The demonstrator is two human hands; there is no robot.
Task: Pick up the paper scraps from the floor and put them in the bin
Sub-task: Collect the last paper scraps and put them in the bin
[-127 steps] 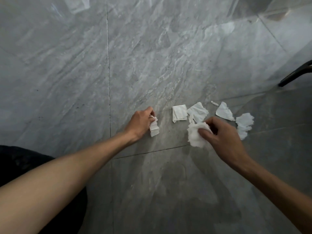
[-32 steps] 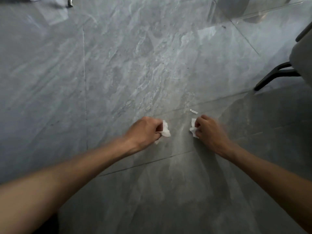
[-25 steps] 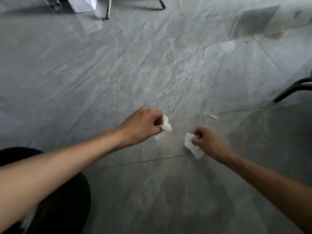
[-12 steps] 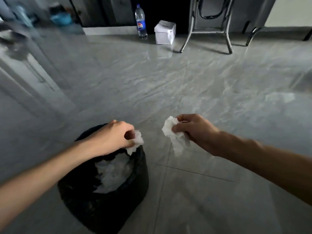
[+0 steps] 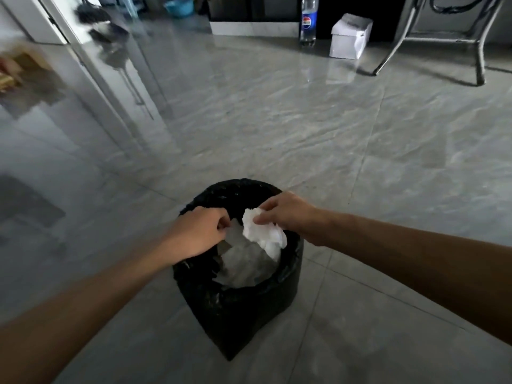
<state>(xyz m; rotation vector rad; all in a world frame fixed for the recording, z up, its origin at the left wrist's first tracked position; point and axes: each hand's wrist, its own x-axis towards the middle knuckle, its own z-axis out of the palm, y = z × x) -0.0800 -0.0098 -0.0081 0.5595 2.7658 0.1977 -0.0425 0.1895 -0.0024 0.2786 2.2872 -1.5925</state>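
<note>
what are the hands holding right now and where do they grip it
Right hand pinches a crumpled white paper wad by its top edge, over the bin. Left hand is closed; its contents cannot be told.

Floor [image 5: 304,128] is glossy grey stone-look tile w/ pale veining, smooth enough to mirror the furniture. Bin [image 5: 238,309] is lined w/ thin black plastic bag, crinkled & slightly shiny; the paper wad [image 5: 263,234] over it is matt white, soft & crumpled like tissue, as is the paper already inside [image 5: 243,267]. At the back: clear plastic bottle [image 5: 309,22] w/ glossy blue label, matt white cardboard box [image 5: 350,36], chair frame [image 5: 443,37] looks like dull grey metal.
</note>
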